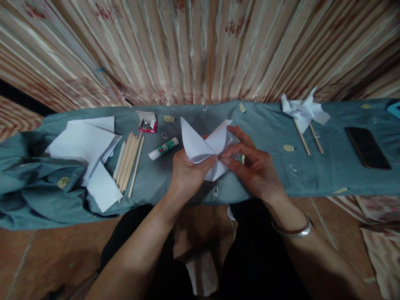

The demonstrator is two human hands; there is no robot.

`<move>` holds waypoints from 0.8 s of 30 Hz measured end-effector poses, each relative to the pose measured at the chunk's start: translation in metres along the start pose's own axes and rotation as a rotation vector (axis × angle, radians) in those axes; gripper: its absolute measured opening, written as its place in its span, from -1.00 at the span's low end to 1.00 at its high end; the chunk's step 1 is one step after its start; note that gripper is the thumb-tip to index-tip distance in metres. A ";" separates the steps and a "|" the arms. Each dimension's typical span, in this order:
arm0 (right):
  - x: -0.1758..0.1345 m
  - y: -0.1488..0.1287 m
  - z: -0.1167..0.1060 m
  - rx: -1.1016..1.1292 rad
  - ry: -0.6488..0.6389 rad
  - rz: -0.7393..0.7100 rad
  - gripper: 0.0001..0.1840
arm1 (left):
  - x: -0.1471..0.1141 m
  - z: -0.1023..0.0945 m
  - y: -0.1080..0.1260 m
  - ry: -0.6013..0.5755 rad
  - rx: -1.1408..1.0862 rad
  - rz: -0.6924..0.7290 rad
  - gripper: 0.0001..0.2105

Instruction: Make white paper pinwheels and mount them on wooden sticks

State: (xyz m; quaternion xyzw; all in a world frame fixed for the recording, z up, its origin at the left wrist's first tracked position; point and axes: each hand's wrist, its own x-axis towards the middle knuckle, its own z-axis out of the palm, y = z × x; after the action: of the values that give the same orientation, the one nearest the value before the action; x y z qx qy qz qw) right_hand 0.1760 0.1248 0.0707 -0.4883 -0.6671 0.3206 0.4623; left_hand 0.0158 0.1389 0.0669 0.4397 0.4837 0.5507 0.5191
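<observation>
A folded white paper pinwheel (200,146) is held above the cloth in front of me, its pointed vanes standing up. My left hand (186,173) grips it from the left, with the thumb pressed at its middle and the fingers mostly hidden behind the paper. Thumb and index finger of my right hand (254,164) pinch a small metal pin (220,157) at the pinwheel's centre; its exact shape is too small to make out. The other right fingers curl near the right vane.
Left of my hands lie a glue stick (163,149), an open red box (147,123) of small metal pieces, wooden sticks (128,162) and white paper sheets (87,143). Rightward are finished pinwheels (304,110) on sticks and a black phone (367,148). A striped curtain (200,54) hangs behind.
</observation>
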 end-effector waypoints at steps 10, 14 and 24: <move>0.000 0.002 0.001 0.128 -0.024 0.105 -0.88 | -0.001 -0.005 -0.001 -0.087 0.133 0.048 -0.66; 0.000 0.003 0.001 0.142 -0.021 0.124 -0.90 | -0.002 -0.006 0.003 -0.128 0.138 0.047 -0.64; 0.000 0.004 0.004 0.205 -0.018 0.137 -0.86 | 0.000 -0.010 0.003 -0.126 0.135 0.041 -0.64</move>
State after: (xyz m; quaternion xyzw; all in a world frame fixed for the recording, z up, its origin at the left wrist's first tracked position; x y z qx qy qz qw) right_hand 0.1731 0.1262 0.0659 -0.4800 -0.6001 0.4224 0.4807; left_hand 0.0058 0.1386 0.0689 0.5173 0.4771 0.4984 0.5063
